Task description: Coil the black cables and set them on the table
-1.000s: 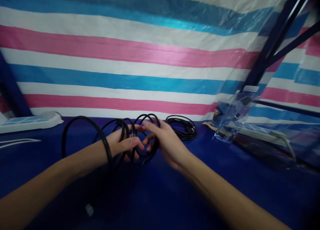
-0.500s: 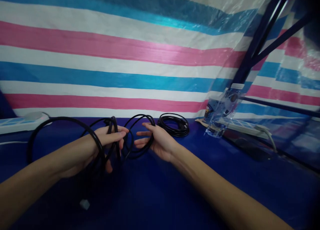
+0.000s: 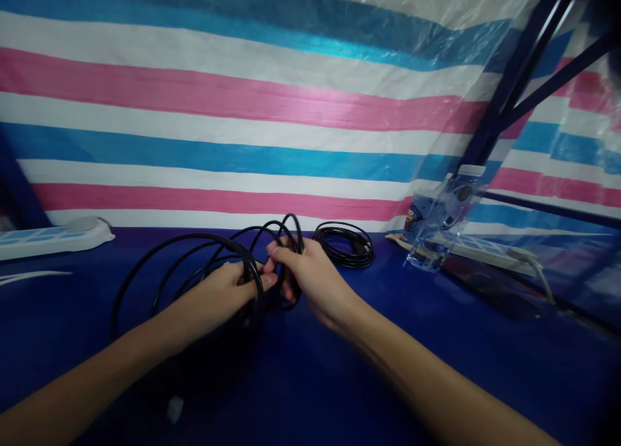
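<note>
Loops of a black cable [image 3: 167, 239] hang between my two hands above the blue tabletop [image 3: 315, 375]. My left hand [image 3: 235, 290] is closed around several of the loops, thumb on top. Right beside it, my right hand [image 3: 301, 265] pinches more turns of the same cable, its fingers curled toward the left hand. Both sets of fingertips nearly meet, and the exact grip between them is partly hidden by the loops. A second black cable, neatly coiled [image 3: 343, 244], lies on the table just behind and right of my right hand.
A white power strip [image 3: 58, 237] lies at the left, with white cord ends [image 3: 33, 276] nearer. On the right stand a clear plastic bottle [image 3: 439, 223], another power strip [image 3: 490, 253] and a dark phone-like slab [image 3: 499, 287]. A small pale block [image 3: 175, 408] sits in front. Striped sheeting [image 3: 218, 96] hangs behind.
My left hand has moved right, bringing its loops against those at my right hand. The right hand's fingers, spread before, have closed on the cable.
</note>
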A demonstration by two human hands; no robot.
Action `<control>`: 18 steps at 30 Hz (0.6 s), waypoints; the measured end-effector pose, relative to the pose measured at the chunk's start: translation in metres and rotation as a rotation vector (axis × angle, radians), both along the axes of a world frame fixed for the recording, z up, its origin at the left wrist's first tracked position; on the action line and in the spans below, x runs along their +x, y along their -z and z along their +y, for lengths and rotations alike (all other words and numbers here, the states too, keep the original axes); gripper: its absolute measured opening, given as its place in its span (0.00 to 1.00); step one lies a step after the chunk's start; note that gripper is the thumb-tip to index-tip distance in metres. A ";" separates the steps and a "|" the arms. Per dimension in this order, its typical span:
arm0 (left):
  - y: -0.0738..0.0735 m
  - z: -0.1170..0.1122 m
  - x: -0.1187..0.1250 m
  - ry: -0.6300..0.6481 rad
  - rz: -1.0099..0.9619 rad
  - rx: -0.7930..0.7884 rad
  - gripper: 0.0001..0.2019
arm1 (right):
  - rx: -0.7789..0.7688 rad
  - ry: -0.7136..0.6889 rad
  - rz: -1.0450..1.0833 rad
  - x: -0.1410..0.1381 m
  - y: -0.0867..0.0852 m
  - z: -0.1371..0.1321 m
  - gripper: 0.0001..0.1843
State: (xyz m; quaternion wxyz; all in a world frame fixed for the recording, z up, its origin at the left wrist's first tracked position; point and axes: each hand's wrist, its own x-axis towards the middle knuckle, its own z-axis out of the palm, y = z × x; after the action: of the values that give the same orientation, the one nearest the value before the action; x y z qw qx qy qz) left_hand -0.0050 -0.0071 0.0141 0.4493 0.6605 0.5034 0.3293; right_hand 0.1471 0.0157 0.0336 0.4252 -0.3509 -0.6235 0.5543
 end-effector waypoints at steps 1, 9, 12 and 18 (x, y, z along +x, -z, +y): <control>-0.002 -0.001 -0.001 -0.071 -0.012 -0.011 0.20 | 0.001 0.058 0.025 0.003 0.000 0.005 0.13; -0.010 -0.010 0.002 0.131 0.179 -0.095 0.21 | 0.106 0.222 0.146 0.031 -0.003 0.039 0.09; -0.002 -0.006 -0.005 0.307 0.292 -0.050 0.19 | 0.152 0.184 0.200 0.041 -0.020 0.035 0.10; 0.015 0.023 -0.030 0.286 0.492 0.225 0.17 | 0.285 0.138 0.014 0.067 -0.069 0.027 0.07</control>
State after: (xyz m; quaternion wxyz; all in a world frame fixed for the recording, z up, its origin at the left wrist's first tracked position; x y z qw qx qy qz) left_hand -0.0352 0.0160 -0.0014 0.2798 0.8301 0.4596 0.1465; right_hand 0.2136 0.0428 0.1025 0.5121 -0.3251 -0.6673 0.4322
